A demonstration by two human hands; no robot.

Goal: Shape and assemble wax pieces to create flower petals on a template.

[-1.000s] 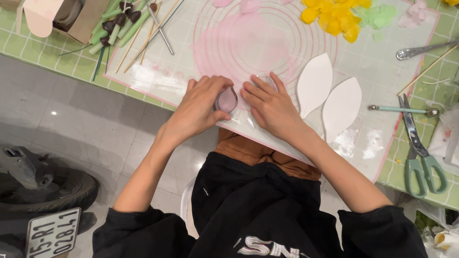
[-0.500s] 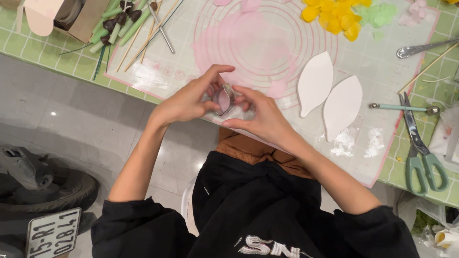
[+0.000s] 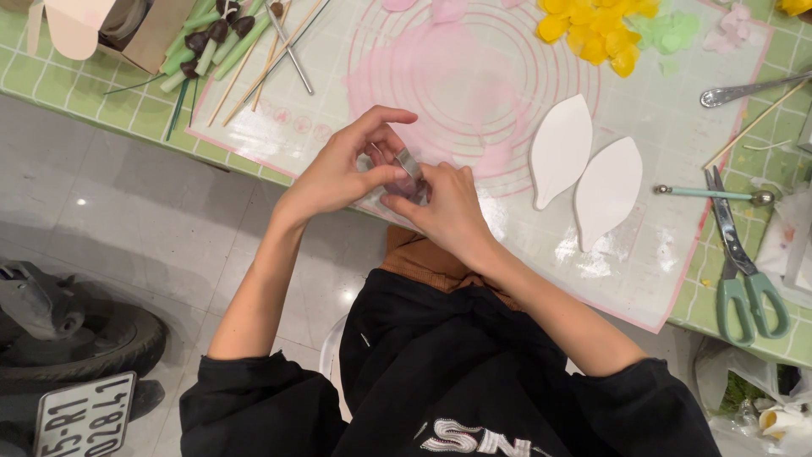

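Observation:
My left hand (image 3: 345,165) and my right hand (image 3: 441,206) meet above the near edge of a translucent mat (image 3: 440,76) printed with pink rings. Between their fingertips they pinch a small metal cutter (image 3: 409,164), lifted a little off the mat. A pale pinkish piece shows inside the cutter, mostly hidden by my fingers. Two white leaf-shaped pieces (image 3: 562,148) lie flat on the mat to the right of my hands.
Green-handled scissors (image 3: 743,271), a ball-tipped tool (image 3: 715,195) and a metal spoon handle (image 3: 748,89) lie at the right. Yellow petals (image 3: 592,34) and pale green pieces (image 3: 672,34) sit at the top. Sticks and green stems (image 3: 228,42) lie top left by a box (image 3: 127,25).
My hands went from pressing the cutter flat on the mat to lifting it and holding it between the fingertips of both hands.

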